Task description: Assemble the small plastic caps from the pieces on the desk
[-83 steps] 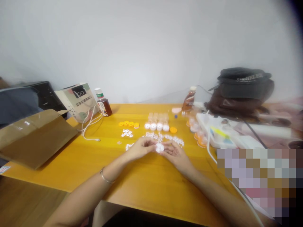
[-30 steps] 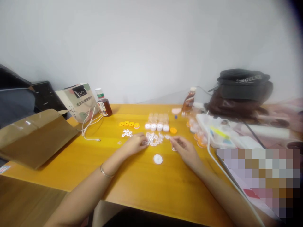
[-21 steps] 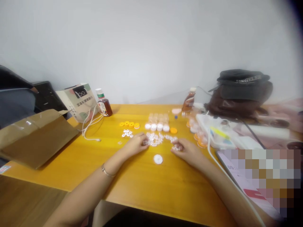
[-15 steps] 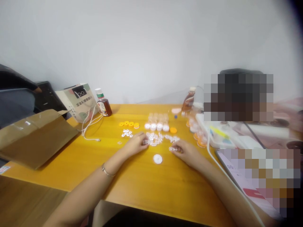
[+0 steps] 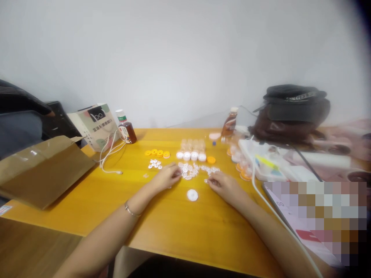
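My left hand (image 5: 168,176) rests at the left edge of a pile of small white openwork plastic pieces (image 5: 189,170). Its fingers are closed, and whatever they grip is hidden; a bit of white shows under the palm. On the right, my right hand (image 5: 222,184) pinches a small white plastic piece (image 5: 206,180), mostly covered by the fingertips. Between the hands and nearer to me lies a round white disc (image 5: 192,195). Behind the pile stands a row of white round caps (image 5: 190,156), with clear cups (image 5: 193,145) farther back.
Yellow rings (image 5: 157,153) and small white parts (image 5: 155,164) lie left of the pile. An orange cap (image 5: 211,159) sits right of the white caps. Farther out are a cardboard box (image 5: 43,170), two drink bottles (image 5: 127,131), a white cable (image 5: 255,170) and a phone-like screen (image 5: 290,216).
My right fingers have closed in over the white openwork piece, so less of it shows. My left hand has shifted only slightly, and the view has moved a little.
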